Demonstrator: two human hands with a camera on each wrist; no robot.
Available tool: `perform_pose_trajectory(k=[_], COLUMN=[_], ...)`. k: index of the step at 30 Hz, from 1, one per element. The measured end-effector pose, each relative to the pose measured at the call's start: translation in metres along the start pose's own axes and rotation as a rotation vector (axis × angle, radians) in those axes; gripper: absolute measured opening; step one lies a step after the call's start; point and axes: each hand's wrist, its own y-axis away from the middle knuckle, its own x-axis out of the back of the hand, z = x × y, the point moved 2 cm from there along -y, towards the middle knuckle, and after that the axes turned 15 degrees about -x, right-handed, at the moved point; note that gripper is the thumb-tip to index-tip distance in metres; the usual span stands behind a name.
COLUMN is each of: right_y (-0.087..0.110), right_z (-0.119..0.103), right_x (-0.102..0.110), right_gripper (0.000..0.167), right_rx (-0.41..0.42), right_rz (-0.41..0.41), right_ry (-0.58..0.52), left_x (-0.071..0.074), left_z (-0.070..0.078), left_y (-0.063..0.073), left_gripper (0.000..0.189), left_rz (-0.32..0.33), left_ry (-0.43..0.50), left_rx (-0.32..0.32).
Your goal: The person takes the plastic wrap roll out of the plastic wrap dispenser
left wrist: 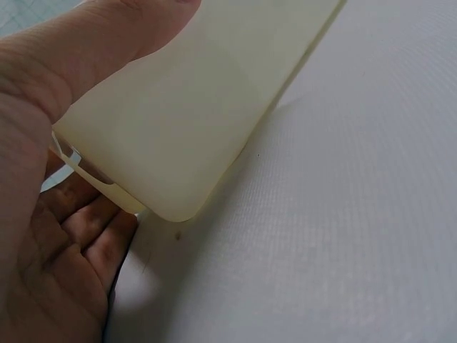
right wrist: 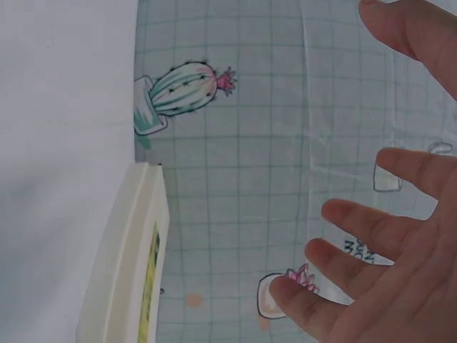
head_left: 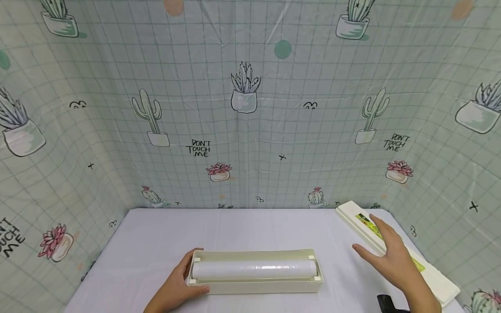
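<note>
A long cream dispenser box [head_left: 258, 287] lies lidless on the white table. Inside it is a roll of clear plastic film [head_left: 254, 270]. My left hand [head_left: 178, 280] grips the box's left end, thumb on the near side and fingers round the far corner; the left wrist view shows the thumb across the cream wall [left wrist: 193, 107]. At the right, my right hand [head_left: 395, 256] hovers with spread fingers over the long cream lid [head_left: 434, 278], which bears a green and yellow label. In the right wrist view the lid [right wrist: 118, 264] is apart from the fingers.
A black object [head_left: 387, 303], partly cut off by the frame, lies by the right forearm. White cloth covers the table [head_left: 164, 234]. Behind and at both sides hangs a grid-patterned curtain [head_left: 250, 130] with cactus prints.
</note>
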Motion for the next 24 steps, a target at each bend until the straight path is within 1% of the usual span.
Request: perform_pose_trajectory(k=[10,15,22,24], right_y=[0.006,0.009,0.015,0.017], right_z=[-0.024,-0.034,-0.044,-0.047], right_x=[-0.023,-0.037,-0.056,-0.062], right_gripper=[0.091,0.090,0.086,0.084], right_rx=[0.038,0.076,0.089,0.104], right_rz=[-0.054,-0.077,-0.149,-0.157], right_ry=[0.015,0.008,0.016,0.020], left_x=[0.000,0.000,-0.001,0.000], left_z=[0.000,0.000,0.000,-0.001], left_y=[-0.001,-0.001,-0.001,-0.001], left_gripper=[0.102,0.103,0.103,0.103], left_rz=[0.017,0.021,0.023,0.024], left_ry=[-0.027,-0.042,-0.036,-0.038], left_rx=[0.005,0.010,0.012,0.006])
